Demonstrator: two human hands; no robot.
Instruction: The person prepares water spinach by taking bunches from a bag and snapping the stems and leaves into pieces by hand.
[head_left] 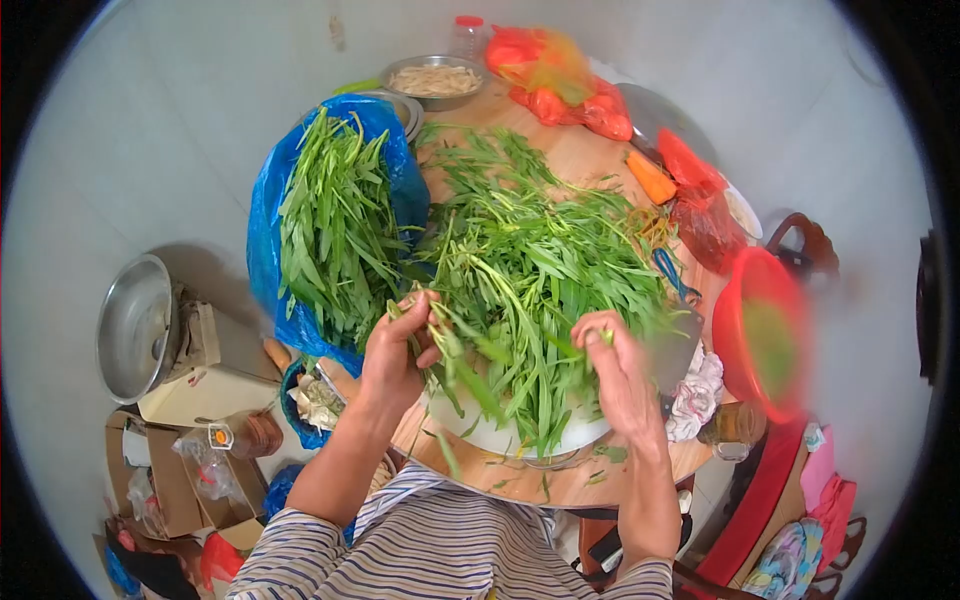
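A heap of long-leaved greens (540, 260) covers the middle of the round wooden table (500, 100), partly over a white board or plate (490, 432). My left hand (395, 350) is closed around a leafy green stem, its leaves hanging blurred toward the lower right. At the heap's right side, my right hand (622, 375) is closed, thumb against fingers, with a bit of green at the tips. Left of the heap, a blue plastic bag (268, 215) stands open, full of more greens (340, 220).
A red basin (738, 320) with blurred greens inside stands at the right edge, near a cleaver-like blade (678, 345) and a glass jar (735, 430). A carrot (652, 178), red bags (560, 85) and a metal bowl (434, 82) line the back. Boxes (160, 470) sit lower left.
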